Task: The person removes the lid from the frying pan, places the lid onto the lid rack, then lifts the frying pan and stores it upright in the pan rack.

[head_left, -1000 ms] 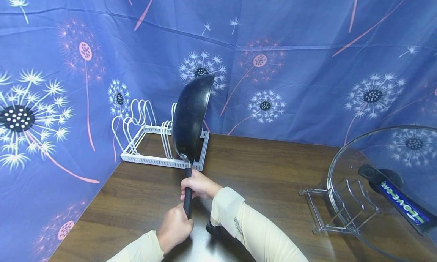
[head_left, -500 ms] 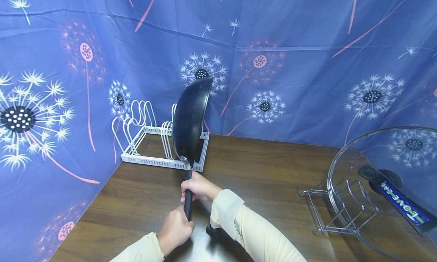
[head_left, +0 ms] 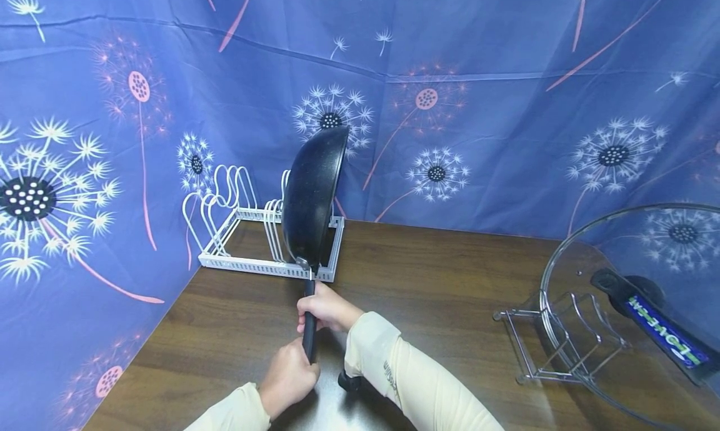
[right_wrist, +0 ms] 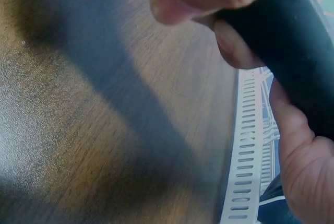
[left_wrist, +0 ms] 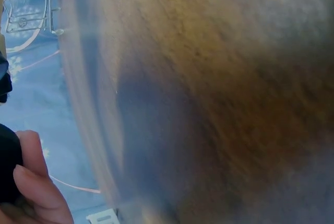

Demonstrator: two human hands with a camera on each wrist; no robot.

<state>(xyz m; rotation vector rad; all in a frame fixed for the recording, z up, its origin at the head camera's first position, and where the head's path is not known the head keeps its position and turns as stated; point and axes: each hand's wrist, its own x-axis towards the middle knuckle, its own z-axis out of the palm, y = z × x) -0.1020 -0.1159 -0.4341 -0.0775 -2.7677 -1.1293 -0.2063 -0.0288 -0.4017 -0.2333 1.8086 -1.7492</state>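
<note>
A black wok (head_left: 312,197) stands on its side at the right end of a white wire pan rack (head_left: 247,266), its open face turned to the right. Both hands grip its long black handle (head_left: 309,340), which points toward the person. Nearer the bowl, the right hand (head_left: 326,306) wraps its fingers around the handle. At the handle's end is the left hand (head_left: 288,378). In the right wrist view, fingers and thumb curl round the thick black handle (right_wrist: 297,51), and the rack's slotted rail (right_wrist: 242,156) lies beyond. The wok hides part of the rack.
On the right a large glass lid (head_left: 545,306) with a black labelled handle (head_left: 655,325) stands tilted in a chrome wire rack (head_left: 523,346). A black knob-like object (head_left: 349,381) is partly hidden by the right sleeve. Blue dandelion-print cloth (head_left: 478,106) hangs behind the wooden table (head_left: 416,281).
The wok's upper rim has moved slightly down and to the left. Both hands keep their grip on the handle, almost in the same place.
</note>
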